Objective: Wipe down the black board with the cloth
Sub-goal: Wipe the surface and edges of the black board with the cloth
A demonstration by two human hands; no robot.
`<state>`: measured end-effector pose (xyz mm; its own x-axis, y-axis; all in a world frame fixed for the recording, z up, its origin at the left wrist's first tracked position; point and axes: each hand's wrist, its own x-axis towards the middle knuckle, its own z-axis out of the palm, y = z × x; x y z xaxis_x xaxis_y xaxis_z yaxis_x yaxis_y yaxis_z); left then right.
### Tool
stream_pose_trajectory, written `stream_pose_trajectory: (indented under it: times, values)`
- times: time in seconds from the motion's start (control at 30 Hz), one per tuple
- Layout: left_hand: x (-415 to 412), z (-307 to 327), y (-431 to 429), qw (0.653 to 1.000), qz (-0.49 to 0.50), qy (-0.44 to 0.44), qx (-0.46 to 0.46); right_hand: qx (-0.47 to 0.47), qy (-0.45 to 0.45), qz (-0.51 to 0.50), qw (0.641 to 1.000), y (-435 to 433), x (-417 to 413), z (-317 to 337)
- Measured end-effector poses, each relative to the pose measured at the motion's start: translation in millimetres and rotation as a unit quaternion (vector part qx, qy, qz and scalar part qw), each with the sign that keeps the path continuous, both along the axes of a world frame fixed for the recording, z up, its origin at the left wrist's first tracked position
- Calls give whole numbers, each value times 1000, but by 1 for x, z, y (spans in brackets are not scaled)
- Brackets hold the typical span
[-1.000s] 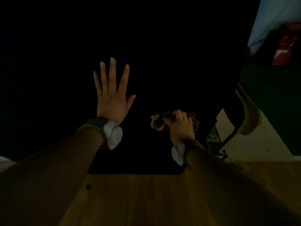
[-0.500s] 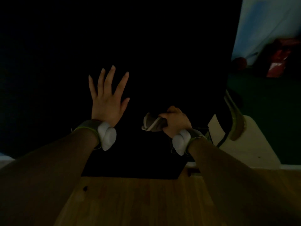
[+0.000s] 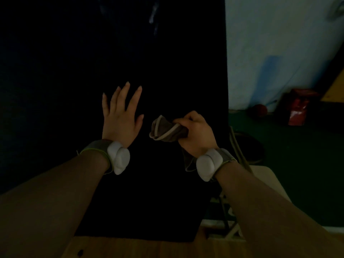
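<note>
The black board (image 3: pixel 111 43) stands upright and fills most of the dim view, its right edge running down the middle right. My left hand (image 3: pixel 120 116) lies flat on the board with straight, spread fingers. To its right my right hand (image 3: pixel 195 133) grips a bunched grey-brown cloth (image 3: pixel 165 132) with a pale edge, held in front of the board's lower right part. One end of the cloth hangs down by my wrist. Both wrists wear bands with white sensors.
A wooden surface (image 3: pixel 139 248) runs along the bottom under the board. Right of the board are a pale wall (image 3: pixel 279 43), a dark green floor (image 3: pixel 297 164), a red container (image 3: pixel 299 108) and a pale piece of furniture (image 3: pixel 268 183) near my right arm.
My right hand has turned and lifted, re-bunching the cloth so that it sticks out to the left. The view has tilted up, showing more of the board and wall. My left hand stays flat.
</note>
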<state>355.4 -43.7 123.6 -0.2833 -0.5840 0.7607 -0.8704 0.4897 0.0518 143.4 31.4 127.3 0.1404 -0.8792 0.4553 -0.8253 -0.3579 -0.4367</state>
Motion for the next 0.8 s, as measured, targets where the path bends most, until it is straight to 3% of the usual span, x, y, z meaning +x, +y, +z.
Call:
stream_pose_trajectory:
  times: [0.43, 0.8]
  values:
    - [-16, 106, -4, 997, -17, 26, -68, -132, 37, -33, 990, 1, -15, 119]
    - [-13, 168, -24, 994, -52, 48, -86, -292, 65, -158, 941, -8, -7, 196]
